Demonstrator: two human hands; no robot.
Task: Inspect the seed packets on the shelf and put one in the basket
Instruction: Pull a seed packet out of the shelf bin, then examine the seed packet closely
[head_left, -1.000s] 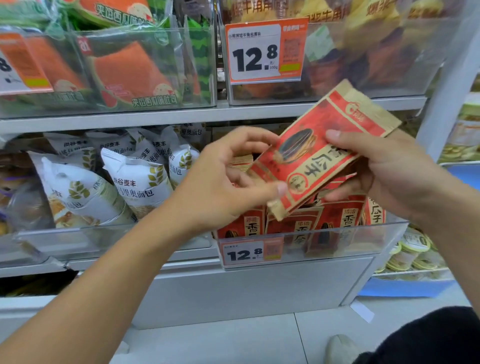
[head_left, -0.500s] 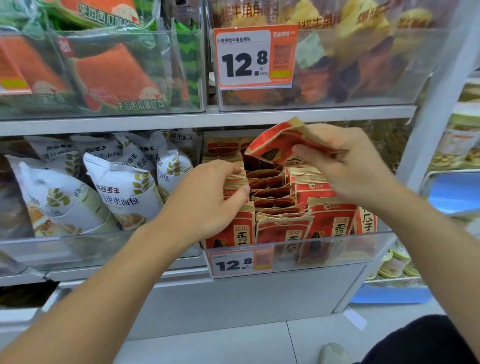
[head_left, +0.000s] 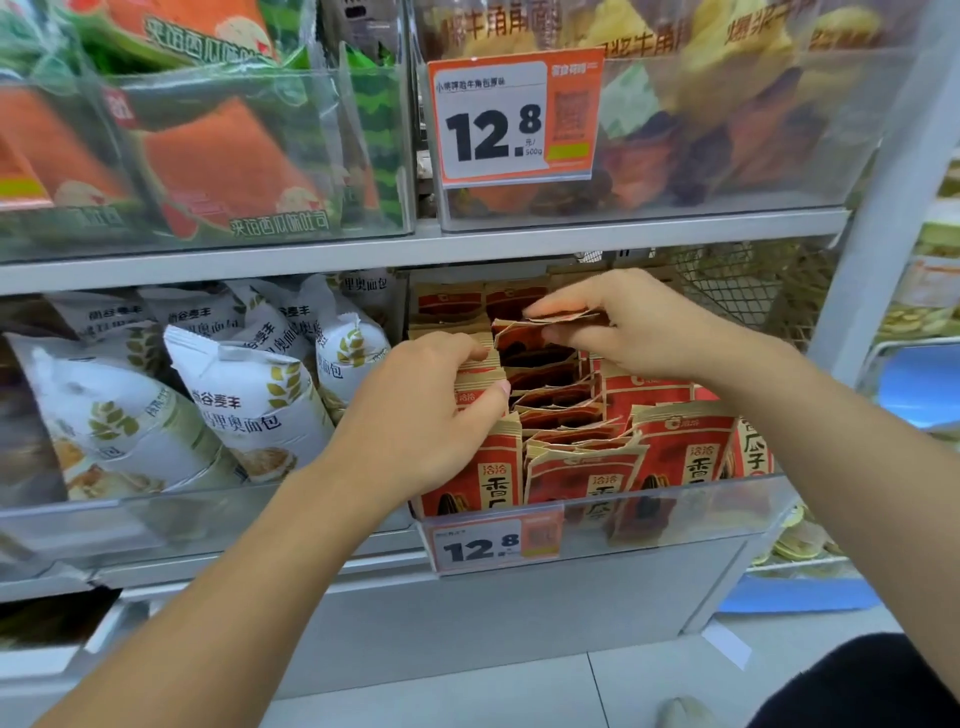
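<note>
head view, looking forward and down at a shop shelf. both bare forearms reaching in from below. left hand (head_left: 431, 410) curled over the left row of red and tan seed packets (head_left: 566, 467) standing upright in a clear bin (head_left: 675, 512), thumb and fingers pinching the tan top edges of that row near its middle. right hand (head_left: 639, 325) higher and further back, thumb and fingers clamped on a single held packet (head_left: 558, 318), seen nearly edge-on and lying almost flat above the rear of the rows, just under the shelf board (head_left: 467, 249). held packet apart from the left hand, close over the packets behind it; whether touching them, cannot tell. front packets leaning against the bin's clear front wall, black seed picture and dark lettering showing. small orange price tag (head_left: 493, 545) reading 12.8 clipped to the bin front. to the left, white bread bags (head_left: 249, 410) with wheat marks piled in a neighbouring bin. on the upper shelf, orange and green watermelon toast bags (head_left: 223, 156) at left, a large orange price card (head_left: 514, 117) reading 12.8 on a bin of brown and yellow pastry bags (head_left: 727, 104) at right. wire mesh (head_left: 748, 286) behind the right wrist. pale tiled floor (head_left: 467, 691) below, a dark trouser leg at bottom right. no basket in sight.
</note>
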